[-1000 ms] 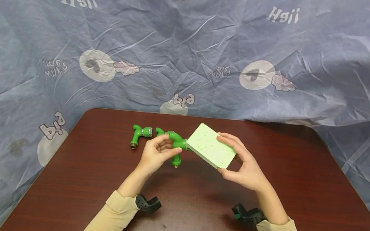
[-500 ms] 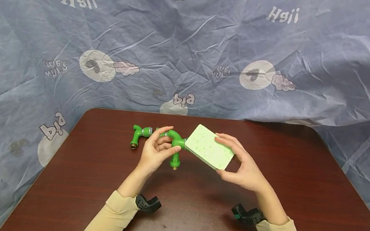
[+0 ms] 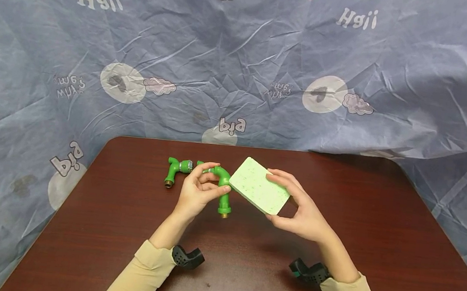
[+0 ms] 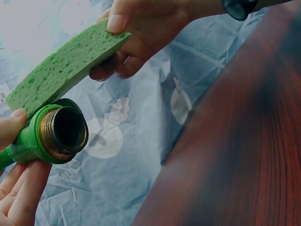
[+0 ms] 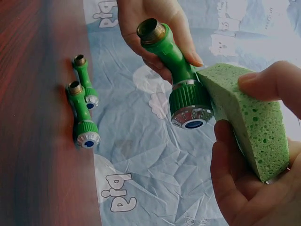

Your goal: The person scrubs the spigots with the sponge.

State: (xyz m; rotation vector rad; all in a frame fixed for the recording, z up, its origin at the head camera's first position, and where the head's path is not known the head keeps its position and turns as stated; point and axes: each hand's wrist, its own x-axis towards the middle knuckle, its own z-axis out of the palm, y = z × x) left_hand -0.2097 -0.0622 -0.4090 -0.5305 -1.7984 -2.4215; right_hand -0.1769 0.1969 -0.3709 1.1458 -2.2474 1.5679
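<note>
My left hand (image 3: 192, 193) grips a green faucet (image 3: 224, 196) above the table, thumb and fingers around its body. The faucet's brass threaded end points down in the head view, and its ribbed knob with a chrome cap (image 5: 192, 110) shows in the right wrist view. A light green sponge (image 3: 260, 187) is pinched at its far end between thumb and fingers of my right hand (image 3: 305, 216). The sponge's near corner lies right at the faucet's side, beside my left thumb. In the left wrist view the sponge (image 4: 66, 66) slants up from the faucet's threaded opening (image 4: 66, 132).
Two more green faucets lie on the dark red-brown table (image 3: 340, 196) at the back left: one (image 3: 173, 170) in plain sight, the other (image 5: 84, 80) mostly hidden behind my left hand in the head view. A blue-grey printed sheet (image 3: 242, 69) hangs behind the table.
The sponge has moved left and slightly down with my right hand. In my left hand the faucet has turned, so its side arm no longer shows in the head view.
</note>
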